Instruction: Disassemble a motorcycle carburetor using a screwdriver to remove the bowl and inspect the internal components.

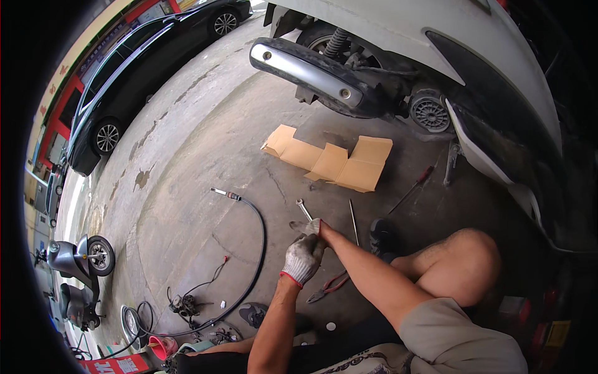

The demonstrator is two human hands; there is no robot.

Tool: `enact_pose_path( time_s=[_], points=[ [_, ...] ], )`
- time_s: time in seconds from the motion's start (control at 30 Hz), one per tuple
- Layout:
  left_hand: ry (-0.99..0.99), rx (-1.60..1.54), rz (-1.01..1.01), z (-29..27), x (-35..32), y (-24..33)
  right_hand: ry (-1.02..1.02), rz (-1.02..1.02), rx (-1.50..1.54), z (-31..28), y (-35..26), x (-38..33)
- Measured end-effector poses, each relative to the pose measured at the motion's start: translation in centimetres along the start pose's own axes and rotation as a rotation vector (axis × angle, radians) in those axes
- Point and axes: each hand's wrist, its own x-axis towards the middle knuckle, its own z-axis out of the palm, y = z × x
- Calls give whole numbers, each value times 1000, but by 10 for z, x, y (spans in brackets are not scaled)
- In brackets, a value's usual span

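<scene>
"As I look through the head view from my distant seat, I find both hands together near the middle. How do they stand for you?"

"I see the left hand (303, 257) with its fingers bent, pressed against the right hand (308, 227). The right one points its fingers leftward, partly spread. Whether either grips anything, I can't tell from here."

"And the wrench (304, 208)?"

"I have it just beyond the right hand, slanting up and left over the concrete floor (187, 162). Its near end is hidden, so I can't say whether it touches the glove."

"How does it look to you?"

"Bright silver, slim in the shank, with a wider head at the far end. Both gloves are off-white knit, greyed with dirt, with red cuffs."

"What do I have around it?"

"A thin metal rod (354, 218) to the right, red-handled pliers (327, 288) nearer the person, unfolded cardboard (363, 163) farther off, and a black cable (263, 235) curving on the left."
</scene>
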Motion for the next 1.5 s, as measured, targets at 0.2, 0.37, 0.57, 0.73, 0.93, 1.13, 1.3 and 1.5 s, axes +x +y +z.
enact_pose_path(
  time_s=[0.2, 0.37, 0.57, 0.73, 0.93, 1.13, 1.3, 1.5],
  points=[
    [-81, 47, 19, 2, 5, 9, -549, 416, 519, 0, 5, -12],
    [-154, -5, -44, -2, 7, 28, -450, 478, 299, -7, -36, -30],
    [40, 58, 406, 3, 13, 34, -614, 93, 510, -2, 9, -32],
    [-112, 71, 127, -6, -3, 47, -463, 241, 269, 0, -27, -35],
    [-97, 49, 227, 3, -3, 57, -424, -48, 1172, -11, -15, -32],
    [-246, -595, -496, -3, 6, 9, -249, -271, 1645, -29, -91, -29],
    [-42, -957, -308, -13, 7, -11, -428, -339, 1679, -15, -143, -33],
    [-177, -599, -178, -53, 14, 13, -97, -272, 1635, -28, -168, -45]
  ],
)
